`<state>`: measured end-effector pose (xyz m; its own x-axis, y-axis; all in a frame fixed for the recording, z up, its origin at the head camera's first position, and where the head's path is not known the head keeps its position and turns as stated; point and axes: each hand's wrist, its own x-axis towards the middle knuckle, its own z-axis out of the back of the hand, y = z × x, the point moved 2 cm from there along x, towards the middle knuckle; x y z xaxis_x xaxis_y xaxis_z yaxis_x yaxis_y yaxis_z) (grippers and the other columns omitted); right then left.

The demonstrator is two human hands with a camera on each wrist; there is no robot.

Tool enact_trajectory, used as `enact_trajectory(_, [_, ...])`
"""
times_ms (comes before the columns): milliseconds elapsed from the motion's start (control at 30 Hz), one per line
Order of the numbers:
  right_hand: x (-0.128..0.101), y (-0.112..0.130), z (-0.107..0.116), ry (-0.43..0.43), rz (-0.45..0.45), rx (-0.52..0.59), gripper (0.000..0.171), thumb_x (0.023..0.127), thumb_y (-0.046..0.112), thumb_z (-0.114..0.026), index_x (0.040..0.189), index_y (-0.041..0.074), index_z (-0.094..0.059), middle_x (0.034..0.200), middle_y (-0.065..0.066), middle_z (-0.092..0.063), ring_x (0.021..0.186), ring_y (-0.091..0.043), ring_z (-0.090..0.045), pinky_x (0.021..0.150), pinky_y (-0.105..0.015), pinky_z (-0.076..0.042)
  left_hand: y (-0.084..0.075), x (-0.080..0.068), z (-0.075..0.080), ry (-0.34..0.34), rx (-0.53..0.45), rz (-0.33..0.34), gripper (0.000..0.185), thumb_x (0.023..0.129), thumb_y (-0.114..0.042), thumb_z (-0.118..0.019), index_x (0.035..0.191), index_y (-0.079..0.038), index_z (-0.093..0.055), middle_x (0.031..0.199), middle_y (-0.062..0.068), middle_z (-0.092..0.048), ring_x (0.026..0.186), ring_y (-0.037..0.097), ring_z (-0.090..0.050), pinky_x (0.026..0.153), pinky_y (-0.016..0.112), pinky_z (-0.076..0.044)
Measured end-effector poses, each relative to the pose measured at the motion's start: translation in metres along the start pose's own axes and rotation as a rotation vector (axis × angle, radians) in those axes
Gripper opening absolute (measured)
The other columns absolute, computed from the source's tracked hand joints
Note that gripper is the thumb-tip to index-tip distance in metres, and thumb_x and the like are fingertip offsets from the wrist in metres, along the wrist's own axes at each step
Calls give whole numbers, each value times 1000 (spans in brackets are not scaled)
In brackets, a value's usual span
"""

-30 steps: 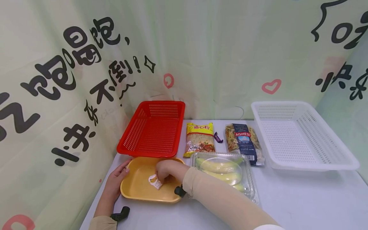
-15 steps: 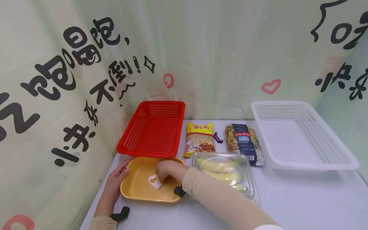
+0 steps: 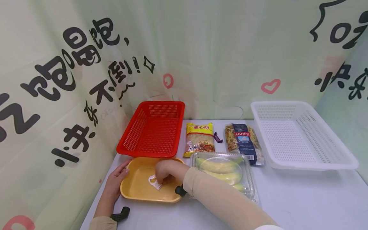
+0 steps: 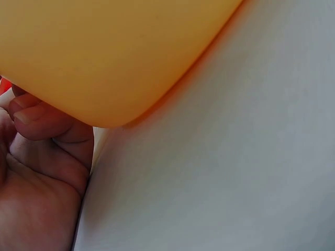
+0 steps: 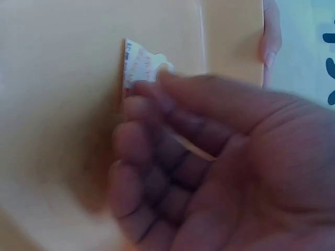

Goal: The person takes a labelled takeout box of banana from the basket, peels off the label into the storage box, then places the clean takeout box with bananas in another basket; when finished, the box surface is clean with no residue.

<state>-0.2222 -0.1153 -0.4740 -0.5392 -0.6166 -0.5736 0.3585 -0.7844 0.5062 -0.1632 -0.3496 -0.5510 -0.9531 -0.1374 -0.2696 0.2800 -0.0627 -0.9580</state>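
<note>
Label (image 3: 155, 182), pinched, jutting from right hand (image 3: 169, 170)

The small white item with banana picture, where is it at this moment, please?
In the head view, the small white item is inside the yellow tub, left of the picture's centre, at the fingertips of the right hand.

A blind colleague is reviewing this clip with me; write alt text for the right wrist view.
A blurred right hand, fingers curled, appears to pinch a small white printed card inside a yellow tub. At upper right, part of the left hand shows at the tub's outer edge, before a pale curtain with black markings.
</note>
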Motion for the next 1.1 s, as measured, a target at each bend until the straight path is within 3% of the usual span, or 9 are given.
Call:
enact_trajectory(167, [-8, -1, 8, 55, 82, 45, 19, 90, 17, -67, 75, 6, -66, 59, -4, -55, 51, -14, -47, 46, -25, -40, 0, 0, -2, -3, -1, 1, 60, 95, -44, -61, 149, -23, -45, 155, -3, -43, 118, -5, -54, 94, 13, -49])
enact_trajectory(300, [-22, -4, 22, 45, 145, 104, 21, 94, 25, -65, 90, 6, -72, 66, -6, -63, 54, -14, -52, 51, -27, -47, -1, -1, -3, 2, 8, 1, 59, 96, -44, -60, 150, -24, -44, 155, -3, -42, 118, -6, -54, 94, 13, -49])
enact_trajectory(533, [-59, -18, 57, 3, 224, 251, 13, 95, 31, -63, 92, 22, -72, 76, -5, -67, 64, -18, -59, 63, -37, -57, -1, 0, -1, 9, -1, -12, 58, 97, -42, -60, 150, -23, -44, 150, -10, -48, 117, -6, -55, 93, 13, -49])
enact_trajectory(667, [-83, -38, 72, -50, 211, 283, 14, 95, 36, -63, 95, 25, -71, 82, -6, -69, 71, -23, -62, 66, -37, -57, 0, -1, 0, 7, -10, -20, 59, 97, -42, -60, 150, -21, -44, 146, -14, -51, 116, -6, -56, 93, 13, -50])
enact_trajectory(833, [-120, -73, 84, -128, 178, 286, 17, 96, 39, -61, 103, 26, -68, 91, -8, -70, 77, -25, -65, 68, -36, -58, 0, -2, 0, 8, 0, -16, 61, 97, -44, -59, 151, -22, -41, 154, -6, -44, 116, -8, -55, 92, 12, -49])
enact_trajectory(1100, [-188, -140, 83, -267, 94, 432, 28, 99, 34, -59, 122, 19, -60, 98, -14, -66, 78, -30, -63, 69, -43, -57, 0, -3, 0, 6, -4, -17, 61, 97, -44, -59, 151, -22, -42, 151, -10, -47, 116, -7, -55, 93, 13, -50])
